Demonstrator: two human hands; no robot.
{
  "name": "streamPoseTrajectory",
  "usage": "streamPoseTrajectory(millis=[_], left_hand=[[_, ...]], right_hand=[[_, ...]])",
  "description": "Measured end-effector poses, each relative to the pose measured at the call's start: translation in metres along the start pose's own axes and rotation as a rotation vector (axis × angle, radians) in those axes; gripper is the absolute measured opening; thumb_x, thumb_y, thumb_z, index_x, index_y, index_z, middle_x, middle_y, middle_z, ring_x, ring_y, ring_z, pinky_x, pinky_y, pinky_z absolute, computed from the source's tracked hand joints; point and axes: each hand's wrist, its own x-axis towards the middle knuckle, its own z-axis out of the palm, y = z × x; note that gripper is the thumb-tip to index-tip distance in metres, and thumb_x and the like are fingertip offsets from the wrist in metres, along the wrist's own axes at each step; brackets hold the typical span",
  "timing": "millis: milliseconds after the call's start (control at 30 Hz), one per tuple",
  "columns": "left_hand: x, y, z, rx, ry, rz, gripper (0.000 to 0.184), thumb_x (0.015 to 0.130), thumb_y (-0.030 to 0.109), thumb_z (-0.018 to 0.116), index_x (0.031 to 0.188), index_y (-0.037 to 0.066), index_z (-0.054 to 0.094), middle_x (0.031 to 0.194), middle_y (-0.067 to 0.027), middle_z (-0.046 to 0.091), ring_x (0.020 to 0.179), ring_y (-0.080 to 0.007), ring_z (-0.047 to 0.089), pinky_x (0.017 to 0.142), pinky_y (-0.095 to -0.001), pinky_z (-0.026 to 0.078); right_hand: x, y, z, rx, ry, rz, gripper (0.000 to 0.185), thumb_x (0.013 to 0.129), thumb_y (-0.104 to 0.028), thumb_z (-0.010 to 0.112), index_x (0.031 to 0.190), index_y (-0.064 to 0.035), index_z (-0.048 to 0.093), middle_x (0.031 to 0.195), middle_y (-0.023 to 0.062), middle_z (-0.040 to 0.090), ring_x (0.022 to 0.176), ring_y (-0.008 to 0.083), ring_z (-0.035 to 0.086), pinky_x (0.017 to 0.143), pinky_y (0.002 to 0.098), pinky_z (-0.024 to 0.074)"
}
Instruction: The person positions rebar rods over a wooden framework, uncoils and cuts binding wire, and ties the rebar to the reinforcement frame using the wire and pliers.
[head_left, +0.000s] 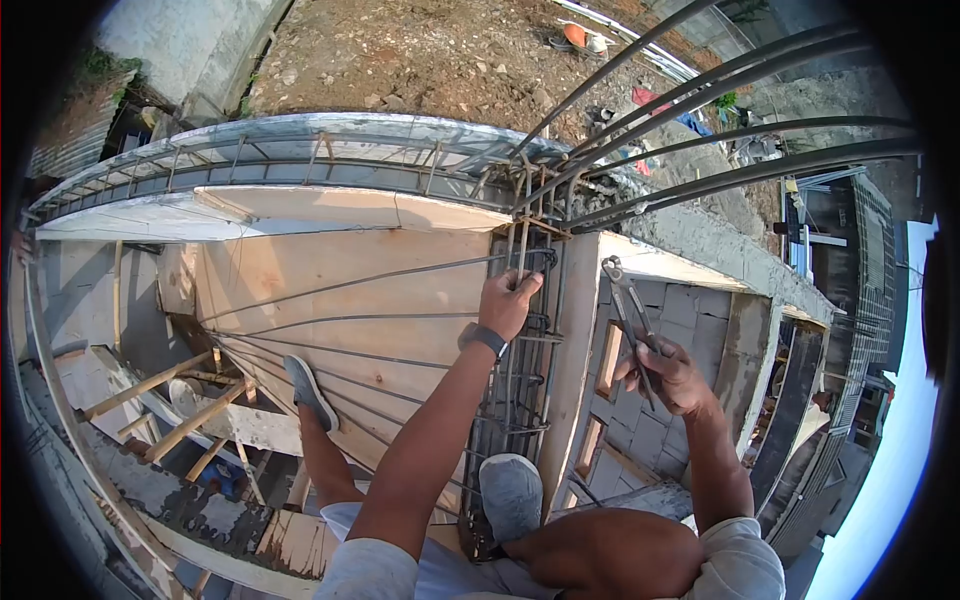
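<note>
My left hand [508, 305], with a dark watch [486, 340] on its wrist, is pinched at the upper part of the rebar cage [519, 395]. What lies between its fingertips is too small to make out. In my right hand [674, 378] is a pair of end-cutting pincers [628, 292], jaws pointing up and away from me, to the right of the cage. Thin rebar rods [385, 318] fan out leftward from the cage over a plywood panel [350, 268].
Thick rebars [740, 170] stick out at upper right. One shoe [511, 498] rests by the cage, the other [310, 390] on the plywood. A formwork beam with rebar [300, 160] curves along the far side. Lower left drops to timber props [195, 420]; blockwork [655, 440] lies below right.
</note>
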Motion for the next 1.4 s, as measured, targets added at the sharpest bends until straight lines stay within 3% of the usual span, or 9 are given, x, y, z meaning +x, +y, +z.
streamPoseTrajectory(millis=[100, 333, 367, 500, 633, 900, 1000, 1200, 1400], left_hand=[[0.000, 0.005, 0.000, -0.066, 0.008, -0.072, 0.028, 0.088, 0.027, 0.069, 0.083, 0.000, 0.070, 0.063, 0.0010, 0.057, 0.059, -0.0076, 0.046, 0.056, -0.0279, 0.040], [0.000, 0.002, -0.009, -0.489, -0.128, -0.201, 0.022, 0.089, 0.024, 0.068, 0.098, 0.005, 0.073, 0.065, 0.0058, 0.049, 0.055, -0.0054, 0.041, 0.054, -0.0234, 0.039], [0.000, 0.004, -0.011, -0.510, -0.135, -0.203, 0.024, 0.089, 0.025, 0.068, 0.100, 0.005, 0.073, 0.067, 0.0056, 0.050, 0.057, -0.0054, 0.043, 0.056, -0.0231, 0.039], [-0.003, 0.011, -0.015, -0.577, -0.168, -0.205, 0.028, 0.089, 0.028, 0.069, 0.104, 0.005, 0.073, 0.071, 0.0047, 0.052, 0.061, -0.0054, 0.047, 0.060, -0.0222, 0.042], [-0.005, 0.008, -0.018, -0.586, -0.201, -0.173, 0.033, 0.088, 0.030, 0.070, 0.108, 0.004, 0.072, 0.074, 0.0041, 0.054, 0.066, -0.0057, 0.049, 0.062, -0.0225, 0.043], [-0.005, -0.001, -0.021, -0.609, -0.242, -0.096, 0.038, 0.086, 0.030, 0.071, 0.112, 0.002, 0.071, 0.078, 0.0027, 0.056, 0.070, -0.0067, 0.052, 0.063, -0.0212, 0.041], [-0.010, 0.002, -0.023, -0.632, -0.229, -0.093, 0.031, 0.087, 0.029, 0.071, 0.100, 0.001, 0.073, 0.080, 0.0028, 0.059, 0.070, -0.0071, 0.050, 0.064, -0.0235, 0.040], [-0.005, -0.009, -0.018, -0.687, -0.234, -0.080, 0.040, 0.086, 0.029, 0.074, 0.113, 0.000, 0.071, 0.082, 0.0025, 0.062, 0.070, -0.0065, 0.051, 0.065, -0.0226, 0.041], [-0.011, -0.004, -0.021, -0.678, -0.238, -0.085, 0.041, 0.087, 0.031, 0.074, 0.115, 0.001, 0.070, 0.091, 0.0026, 0.062, 0.083, -0.0073, 0.054, 0.080, -0.0217, 0.042]], right_hand=[[0.005, -0.012, 0.012, -0.677, -0.169, -0.096, 0.049, 0.095, -0.023, 0.057, 0.142, -0.0106, 0.050, 0.088, 0.0075, 0.071, 0.070, 0.0218, 0.067, 0.070, 0.0385, 0.0520], [0.028, -0.085, 0.043, -1.660, 0.002, -0.167, 0.064, 0.084, -0.007, 0.058, 0.145, -0.0187, 0.047, 0.094, 0.0242, 0.066, 0.080, 0.0424, 0.068, 0.077, 0.0505, 0.0537], [0.029, -0.100, 0.052, -1.759, -0.009, -0.062, 0.065, 0.084, -0.007, 0.058, 0.147, -0.0157, 0.044, 0.110, 0.0301, 0.059, 0.100, 0.0467, 0.064, 0.084, 0.0503, 0.0539], [0.044, -0.100, 0.077, -2.311, 0.235, -0.409, 0.065, 0.087, -0.013, 0.060, 0.149, -0.0114, 0.040, 0.138, 0.0280, 0.041, 0.133, 0.0485, 0.035, 0.102, 0.0597, 0.0405], [0.052, -0.098, 0.109, -2.520, 0.232, -0.361, 0.062, 0.091, -0.023, 0.056, 0.148, -0.0066, 0.039, 0.141, 0.0252, 0.040, 0.133, 0.0482, 0.035, 0.106, 0.0614, 0.0321], [0.058, -0.082, 0.121, -2.692, 0.299, -0.332, 0.060, 0.091, -0.025, 0.055, 0.146, -0.0036, 0.043, 0.143, 0.0261, 0.039, 0.135, 0.0495, 0.033, 0.104, 0.0645, 0.0339], [0.058, -0.082, 0.132, -2.788, 0.267, -0.344, 0.058, 0.091, -0.026, 0.055, 0.143, -0.0007, 0.047, 0.143, 0.0267, 0.039, 0.135, 0.0493, 0.032, 0.103, 0.0648, 0.0347], [0.057, -0.097, 0.169, -2.936, 0.177, -0.189, 0.060, 0.092, -0.025, 0.054, 0.146, -0.0011, 0.043, 0.147, 0.0269, 0.037, 0.138, 0.0504, 0.028, 0.108, 0.0651, 0.0295], [0.066, -0.089, 0.177, -2.962, 0.132, -0.155, 0.063, 0.092, -0.027, 0.053, 0.148, -0.0005, 0.039, 0.151, 0.0269, 0.034, 0.142, 0.0516, 0.023, 0.110, 0.0662, 0.0257]])
